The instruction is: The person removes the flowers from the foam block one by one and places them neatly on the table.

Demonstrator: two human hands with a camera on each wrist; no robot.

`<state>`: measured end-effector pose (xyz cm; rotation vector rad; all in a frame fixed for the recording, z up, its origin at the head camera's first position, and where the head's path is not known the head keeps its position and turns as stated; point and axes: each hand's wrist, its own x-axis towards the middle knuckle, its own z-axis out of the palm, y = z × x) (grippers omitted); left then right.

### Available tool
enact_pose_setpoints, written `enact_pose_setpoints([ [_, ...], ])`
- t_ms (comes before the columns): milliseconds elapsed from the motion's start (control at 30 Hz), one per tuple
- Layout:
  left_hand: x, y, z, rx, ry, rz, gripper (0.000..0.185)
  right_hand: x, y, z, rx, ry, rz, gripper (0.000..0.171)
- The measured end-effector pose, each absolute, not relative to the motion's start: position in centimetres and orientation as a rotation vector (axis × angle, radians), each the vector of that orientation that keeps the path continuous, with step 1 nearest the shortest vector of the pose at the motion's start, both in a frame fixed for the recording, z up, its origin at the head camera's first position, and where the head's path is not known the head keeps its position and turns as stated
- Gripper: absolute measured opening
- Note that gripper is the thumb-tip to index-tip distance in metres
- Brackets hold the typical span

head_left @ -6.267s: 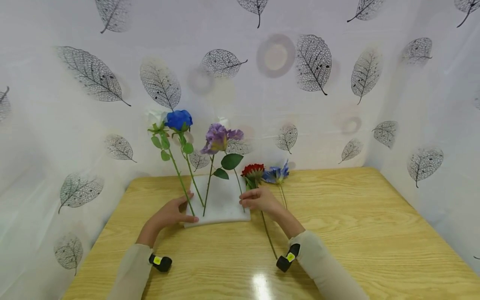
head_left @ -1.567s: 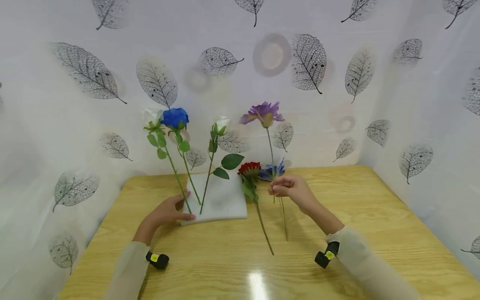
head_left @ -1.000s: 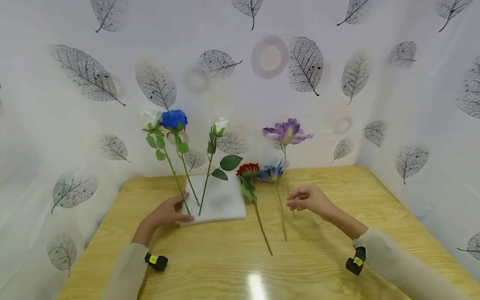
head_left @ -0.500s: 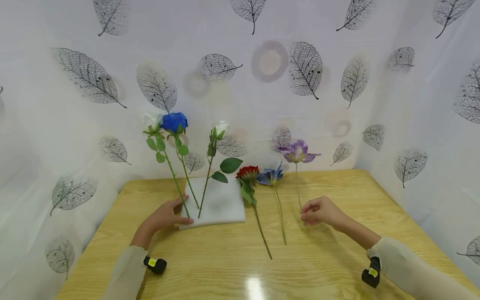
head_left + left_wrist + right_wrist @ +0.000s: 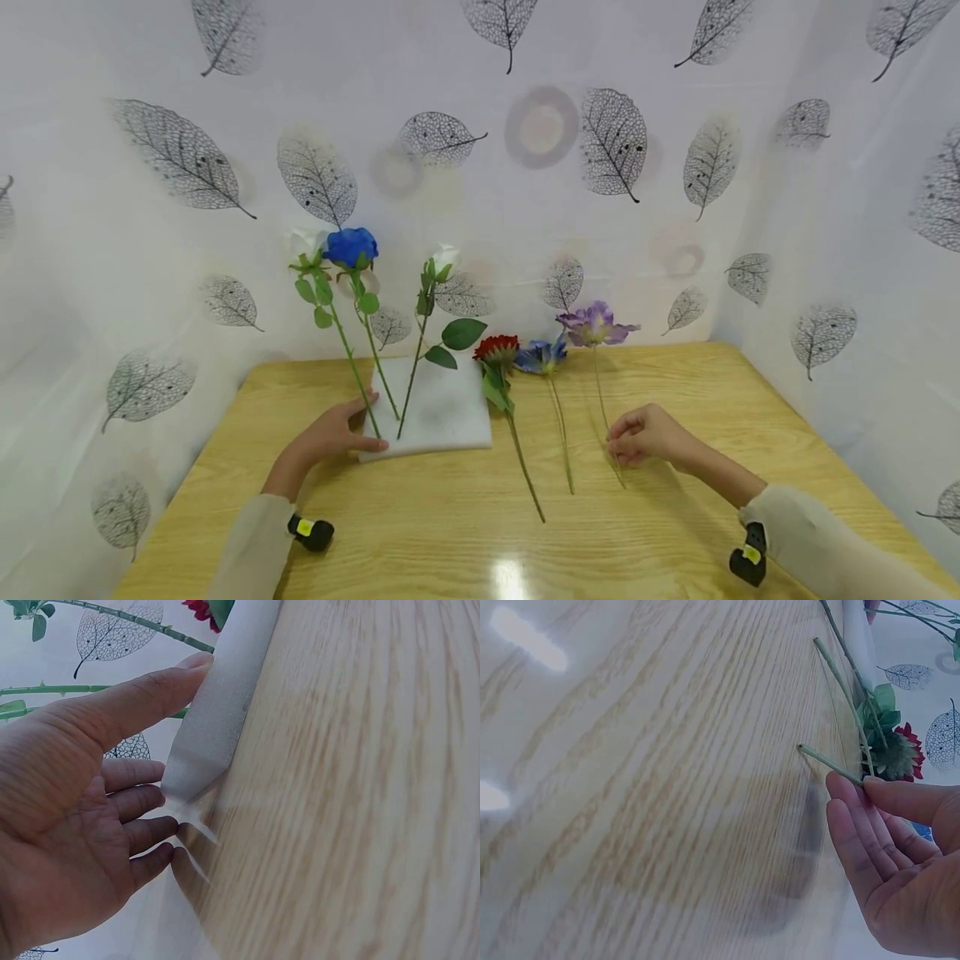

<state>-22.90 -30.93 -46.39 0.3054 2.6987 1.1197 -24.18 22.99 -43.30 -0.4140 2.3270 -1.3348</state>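
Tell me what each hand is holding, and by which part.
Right hand pinches the purple flower by its lower stem. Left hand holds nothing; it rests on the white foam block's near left corner.

Bare table (image 5: 735,400) is lying open to your right; to your left, three flower stems (image 5: 558,429) and the upright flowers (image 5: 352,250) are blocking passage.

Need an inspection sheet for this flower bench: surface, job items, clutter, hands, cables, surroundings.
Surface: wooden table, glossy.
Job's things: white foam block with three upright stems; purple flower, red flower and blue flower lying on the table.
Clutter: nothing seen.
Hands: left hand rests on the foam block's edge; right hand pinches the purple flower's stem.
Cables: nothing seen.
Surroundings: leaf-print curtain.
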Motion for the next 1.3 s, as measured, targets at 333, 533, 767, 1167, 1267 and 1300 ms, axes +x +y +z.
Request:
enact_pose_setpoints([
  [333, -22.7, -30.7, -46.2, 0.322, 2.7, 1.106, 0.107, -24.4, 22.9, -43.9, -0.422, 2.309, -1.334, 0.024],
  [533, -22.8, -30.8, -46.4, 0.31, 2.692, 1.12, 0.108, -24.6, 22.7, -44.0, -0.435, 2.287, -1.324, 0.025],
  [767, -22.8, -30.8, -46.3, 0.312, 2.693, 1.121, 0.107, -24.7, 22.2, -44.1, -0.461, 2.269, -1.311, 0.022],
  [1167, -22.7, -30.7, -46.1, 0.309, 2.694, 1.114, 0.106, -24.9, 22.0, -44.5, -0.502, 2.26, -1.276, 0.018],
  [1267, -22.7, -30.7, -46.1, 0.304, 2.692, 1.116, 0.106, -24.9, 21.7, -44.6, -0.516, 2.254, -1.265, 0.017],
  [1300, -22.8, -30.7, -46.1, 0.305, 2.693, 1.113, 0.106, -25.0, 21.5, -44.6, -0.513, 2.25, -1.264, 0.016],
])
